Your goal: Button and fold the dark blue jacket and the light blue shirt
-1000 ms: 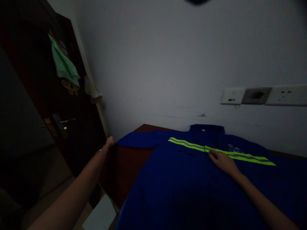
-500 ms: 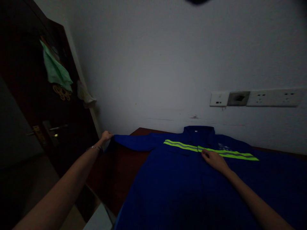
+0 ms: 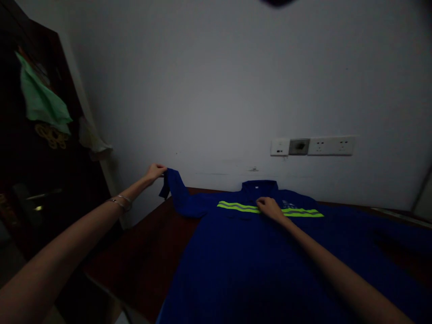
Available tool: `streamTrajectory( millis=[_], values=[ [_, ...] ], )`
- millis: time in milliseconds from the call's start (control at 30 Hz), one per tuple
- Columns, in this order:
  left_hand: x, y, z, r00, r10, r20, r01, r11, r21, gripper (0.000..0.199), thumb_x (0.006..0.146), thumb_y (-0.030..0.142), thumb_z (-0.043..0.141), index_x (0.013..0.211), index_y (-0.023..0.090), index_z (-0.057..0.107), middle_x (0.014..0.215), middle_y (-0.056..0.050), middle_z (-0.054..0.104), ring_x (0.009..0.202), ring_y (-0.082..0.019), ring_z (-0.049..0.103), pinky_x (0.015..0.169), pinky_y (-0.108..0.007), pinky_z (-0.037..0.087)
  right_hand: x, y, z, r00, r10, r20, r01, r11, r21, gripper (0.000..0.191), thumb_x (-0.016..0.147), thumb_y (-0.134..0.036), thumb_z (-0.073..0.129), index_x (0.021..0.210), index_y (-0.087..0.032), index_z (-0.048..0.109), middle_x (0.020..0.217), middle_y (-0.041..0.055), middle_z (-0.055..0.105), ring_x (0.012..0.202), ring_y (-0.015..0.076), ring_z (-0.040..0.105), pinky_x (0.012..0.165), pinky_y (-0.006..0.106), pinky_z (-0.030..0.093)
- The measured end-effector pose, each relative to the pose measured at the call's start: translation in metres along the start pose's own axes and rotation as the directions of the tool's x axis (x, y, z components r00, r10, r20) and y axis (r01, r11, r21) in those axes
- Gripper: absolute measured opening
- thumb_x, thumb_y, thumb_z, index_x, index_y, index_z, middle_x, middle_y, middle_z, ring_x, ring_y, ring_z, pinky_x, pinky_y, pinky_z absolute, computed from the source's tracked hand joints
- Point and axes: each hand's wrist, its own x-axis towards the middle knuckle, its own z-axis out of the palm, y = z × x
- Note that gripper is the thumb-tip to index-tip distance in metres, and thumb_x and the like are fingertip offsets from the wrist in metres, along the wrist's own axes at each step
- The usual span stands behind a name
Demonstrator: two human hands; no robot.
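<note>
From the middle of the view, a blue jacket (image 3: 229,256) lies on the table (image 3: 135,256) at six o'clock, its collar (image 3: 259,184) against the wall (image 3: 209,90). At nine o'clock, the left hand (image 3: 156,172) pinches the end of one sleeve (image 3: 180,194), lifted off the table. At four o'clock, the right hand (image 3: 270,209) rests over the yellow stripe (image 3: 238,207), fingers curled; whether they grip cloth, I cannot tell. Sockets (image 3: 317,146) sit at three o'clock, a green cloth (image 3: 43,101) between nine and ten.
</note>
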Motion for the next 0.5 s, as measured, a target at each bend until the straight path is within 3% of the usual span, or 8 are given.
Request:
streamTrajectory(
  millis=[67, 133, 200, 267, 367, 433, 500],
  values=[
    [-0.003, 0.020, 0.016, 0.998, 0.053, 0.026, -0.053, 0.998, -0.023, 0.019, 0.074, 0.021, 0.049, 0.082, 0.007, 0.060, 0.082, -0.008, 0.061, 0.075, -0.013, 0.056, 0.063, -0.020, 0.048, 0.010, -0.034, -0.009, 0.993, 0.104, 0.055, -0.115, 0.961, 0.251, 0.023, 0.079, -0.020, 0.043, 0.086, -0.011, 0.064, 0.077, 0.0083, 0.065, 0.061, 0.0136, 0.060, 0.057, 0.022, 0.045],
    [-0.008, 0.039, 0.032, 0.992, 0.115, 0.055, -0.112, 0.992, -0.052, 0.019, 0.074, 0.022, 0.050, 0.082, 0.008, 0.061, 0.083, -0.008, 0.062, 0.077, -0.013, 0.057, 0.064, -0.021, 0.048, 0.020, -0.067, -0.019, 0.969, 0.177, 0.171, -0.242, 0.810, 0.535, 0.017, 0.079, -0.019, 0.047, 0.086, -0.010, 0.059, 0.084, 0.0110, 0.063, 0.058, 0.0120, 0.059, 0.054, 0.023, 0.048],
    [-0.017, 0.058, 0.048, 0.981, 0.171, 0.089, -0.162, 0.982, -0.096, 0.019, 0.074, 0.023, 0.051, 0.082, 0.009, 0.062, 0.083, -0.008, 0.063, 0.078, -0.014, 0.058, 0.064, -0.021, 0.047, 0.029, -0.097, -0.028, 0.961, 0.161, 0.225, -0.269, 0.731, 0.627, 0.017, 0.081, -0.020, 0.049, 0.092, -0.010, 0.055, 0.090, 0.0122, 0.061, 0.062, 0.0117, 0.061, 0.056, 0.025, 0.052],
    [-0.030, 0.078, 0.063, 0.968, 0.218, 0.127, -0.197, 0.968, -0.155, 0.018, 0.073, 0.023, 0.052, 0.081, 0.009, 0.062, 0.081, -0.007, 0.064, 0.077, -0.014, 0.058, 0.062, -0.021, 0.047, 0.035, -0.120, -0.035, 0.935, 0.116, 0.334, -0.344, 0.519, 0.783, 0.026, 0.082, -0.025, 0.050, 0.105, -0.011, 0.048, 0.103, 0.0155, 0.056, 0.074, 0.0150, 0.062, 0.060, 0.029, 0.054],
    [-0.056, 0.104, 0.083, 0.941, 0.283, 0.185, -0.241, 0.945, -0.219, 0.017, 0.072, 0.022, 0.052, 0.080, 0.010, 0.062, 0.077, -0.006, 0.064, 0.073, -0.014, 0.058, 0.060, -0.021, 0.046, 0.041, -0.143, -0.039, 0.878, 0.099, 0.468, -0.474, 0.299, 0.828, 0.048, 0.082, -0.036, 0.052, 0.119, -0.012, 0.035, 0.123, 0.0225, 0.041, 0.097, 0.0235, 0.057, 0.063, 0.034, 0.056],
    [-0.074, 0.117, 0.094, 0.917, 0.332, 0.223, -0.282, 0.932, -0.229, 0.017, 0.072, 0.022, 0.052, 0.079, 0.011, 0.062, 0.074, -0.005, 0.064, 0.071, -0.014, 0.058, 0.059, -0.021, 0.045, 0.044, -0.150, -0.037, 0.856, 0.101, 0.507, -0.515, 0.249, 0.820, 0.058, 0.081, -0.042, 0.051, 0.124, -0.011, 0.028, 0.129, 0.0254, 0.032, 0.107, 0.0273, 0.051, 0.064, 0.037, 0.055],
    [-0.090, 0.126, 0.104, 0.886, 0.388, 0.253, -0.336, 0.914, -0.226, 0.016, 0.072, 0.022, 0.052, 0.078, 0.012, 0.063, 0.073, -0.005, 0.064, 0.070, -0.014, 0.058, 0.060, -0.022, 0.045, 0.045, -0.151, -0.032, 0.882, 0.051, 0.469, -0.463, 0.285, 0.839, 0.058, 0.083, -0.044, 0.046, 0.126, -0.010, 0.025, 0.128, 0.0265, 0.032, 0.110, 0.0284, 0.049, 0.066, 0.040, 0.054]
  ],
)
